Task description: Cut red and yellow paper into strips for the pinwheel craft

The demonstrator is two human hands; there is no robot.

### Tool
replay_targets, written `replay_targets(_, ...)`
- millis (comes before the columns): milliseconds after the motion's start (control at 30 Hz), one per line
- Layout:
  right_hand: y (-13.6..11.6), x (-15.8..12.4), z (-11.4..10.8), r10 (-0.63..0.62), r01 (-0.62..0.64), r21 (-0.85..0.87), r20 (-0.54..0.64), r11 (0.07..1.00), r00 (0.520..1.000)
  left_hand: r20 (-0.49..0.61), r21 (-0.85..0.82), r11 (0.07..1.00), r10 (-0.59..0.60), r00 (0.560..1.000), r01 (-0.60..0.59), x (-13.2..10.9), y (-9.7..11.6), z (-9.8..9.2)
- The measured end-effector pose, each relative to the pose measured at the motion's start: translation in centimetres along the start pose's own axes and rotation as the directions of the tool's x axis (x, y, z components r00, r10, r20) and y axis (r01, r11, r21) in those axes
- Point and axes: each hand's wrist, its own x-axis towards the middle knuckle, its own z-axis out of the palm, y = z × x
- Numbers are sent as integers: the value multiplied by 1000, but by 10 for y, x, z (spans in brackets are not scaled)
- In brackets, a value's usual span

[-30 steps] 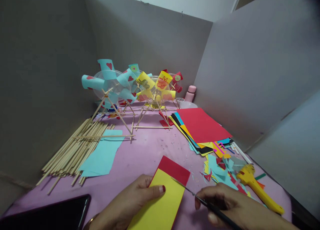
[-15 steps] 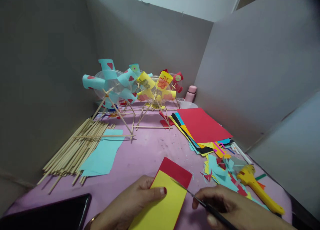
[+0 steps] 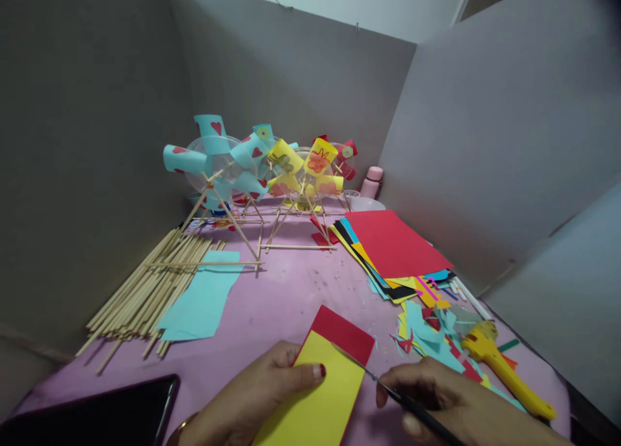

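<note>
My left hand (image 3: pixel 272 384) grips a yellow paper strip (image 3: pixel 315 394) laid over a longer red paper strip (image 3: pixel 342 333), thumb on top. The red one sticks out past the yellow one's far end. Thin scissors (image 3: pixel 381 384) with black handles are in my right hand (image 3: pixel 431 394). Their blade lies across the papers along the yellow edge; part of it is hidden beneath them. Loose paper scraps (image 3: pixel 427 329) in blue, red and yellow lie beyond my right hand.
Wooden sticks (image 3: pixel 140 291) and blue paper (image 3: pixel 198 304) lie left, a black phone (image 3: pixel 97 414) at front left. Paper wheels on stick stands (image 3: pixel 211 181) stand at the back. Stacked coloured sheets (image 3: pixel 398 245) and a yellow glue gun (image 3: pixel 509 368) are right; a pink bottle (image 3: pixel 371 182) is behind.
The whole view has shifted very slightly. Both hands, the papers and the scissors keep nearly the same positions relative to one another.
</note>
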Motion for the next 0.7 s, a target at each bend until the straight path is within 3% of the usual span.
replay_targets(333,-8,-3,-2,8,-7,-75,7,997,1000,52,-42,999,37,998,-35,1,0,-1)
replay_targets(700,-9,3,7,30,-39,120,74,992,997,138,-9,998,57,989,-56,1,-7,-3)
